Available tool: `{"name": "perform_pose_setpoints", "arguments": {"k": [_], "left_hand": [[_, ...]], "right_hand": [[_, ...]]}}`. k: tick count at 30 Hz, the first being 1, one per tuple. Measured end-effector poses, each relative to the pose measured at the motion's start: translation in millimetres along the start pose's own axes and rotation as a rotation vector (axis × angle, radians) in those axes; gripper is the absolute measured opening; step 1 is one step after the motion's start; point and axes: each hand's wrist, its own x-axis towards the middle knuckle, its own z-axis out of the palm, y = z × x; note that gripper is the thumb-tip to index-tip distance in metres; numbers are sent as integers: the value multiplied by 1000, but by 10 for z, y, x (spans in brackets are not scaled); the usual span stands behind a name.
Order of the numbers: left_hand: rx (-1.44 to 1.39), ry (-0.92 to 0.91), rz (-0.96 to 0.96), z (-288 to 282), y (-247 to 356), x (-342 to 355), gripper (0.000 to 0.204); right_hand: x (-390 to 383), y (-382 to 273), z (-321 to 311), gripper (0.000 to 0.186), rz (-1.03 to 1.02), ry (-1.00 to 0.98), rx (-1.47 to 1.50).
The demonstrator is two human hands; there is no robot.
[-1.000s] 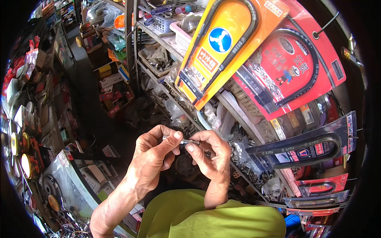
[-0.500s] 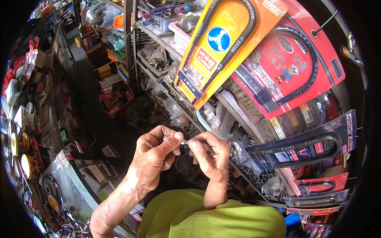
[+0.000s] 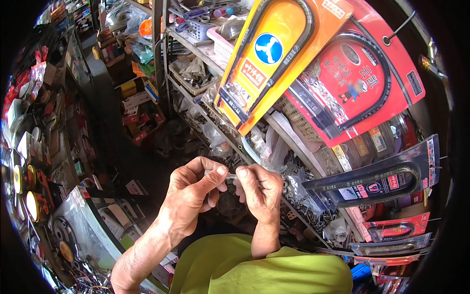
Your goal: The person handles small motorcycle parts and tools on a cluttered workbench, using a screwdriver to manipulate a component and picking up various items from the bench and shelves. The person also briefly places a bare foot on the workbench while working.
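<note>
My left hand (image 3: 188, 192) and my right hand (image 3: 262, 192) meet in the middle, close above the dark gap between the shelves. Both are closed in a pinch on a small silvery metal rod (image 3: 230, 175), perhaps a bolt. Only a short stretch of it shows between the thumbs; the fingers hide its ends and its exact kind. A clear plastic bag (image 3: 299, 188) with small metal parts lies just right of my right hand.
U-shaped locks on a yellow card (image 3: 270, 68), a red card (image 3: 377, 98) and a dark card (image 3: 372, 186) hang on the right. Beyond stands a cluttered shelf with a pink basket (image 3: 221, 45). A glass case (image 3: 81, 220) stands at left, near crowded shelves.
My right thumb and fingers have shifted and closed more tightly around the metal rod. The left hand has barely moved.
</note>
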Motion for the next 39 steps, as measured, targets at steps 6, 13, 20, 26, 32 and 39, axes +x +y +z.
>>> {"name": "perform_pose_setpoints", "arguments": {"k": [6, 13, 20, 26, 32, 39], "left_hand": [[-33, 8, -30, 37, 24, 8, 22], [17, -5, -22, 13, -19, 23, 16], [18, 20, -49, 10, -18, 45, 12], [-1, 23, -46, -7, -20, 46, 11], [-23, 22, -42, -42, -42, 57, 12], [-12, 30, -48, 0, 5, 52, 11]], "right_hand": [[-10, 52, 26, 25, 17, 101, 190], [49, 30, -5, 31, 79, 54, -25], [72, -1, 11, 20, 63, 58, 168], [89, 66, -16, 29, 71, 11, -19], [80, 87, 23, 21, 52, 27, 160], [83, 90, -63, 15, 55, -50, -13]]}}
